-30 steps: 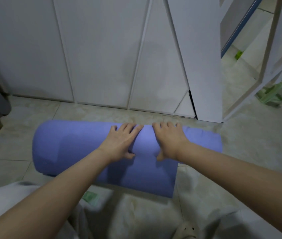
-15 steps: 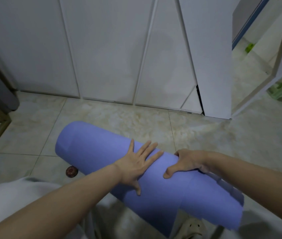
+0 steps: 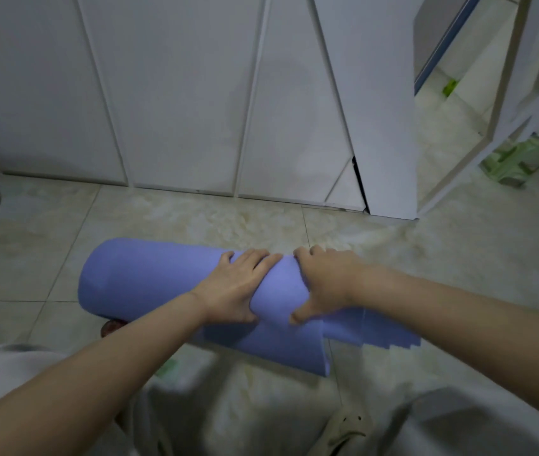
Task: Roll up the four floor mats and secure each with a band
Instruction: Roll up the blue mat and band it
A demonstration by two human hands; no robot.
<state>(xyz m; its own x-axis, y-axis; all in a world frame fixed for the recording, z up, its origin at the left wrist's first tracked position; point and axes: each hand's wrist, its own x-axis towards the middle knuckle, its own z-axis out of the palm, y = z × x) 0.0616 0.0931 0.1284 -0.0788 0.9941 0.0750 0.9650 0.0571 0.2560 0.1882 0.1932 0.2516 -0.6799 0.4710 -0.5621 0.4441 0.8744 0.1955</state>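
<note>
Two hands clasp one lavender-blue mat that lies as a fat roll on the tiled floor, near the person and well short of the white panelled doors on the far side. The left hand and the right hand sit side by side near the middle of the roll. The fingers of each curve over its top toward the far side and each thumb presses into the near side, so both hold the mat rather than lie flat on it. That central squeeze probably keeps the winding tight, since the outer flap is not tucked in and spreads flat on the floor at the near side. No band is on the roll. The material looks like soft foam, matte and smooth, and it dents a little under the thumbs. The left end is rounded and even, while the right end shows layers stepped like stairs, which suggests the winding sits askew. A small reddish-brown round thing peeps from under the near left of the roll; what it is cannot be told.
</note>
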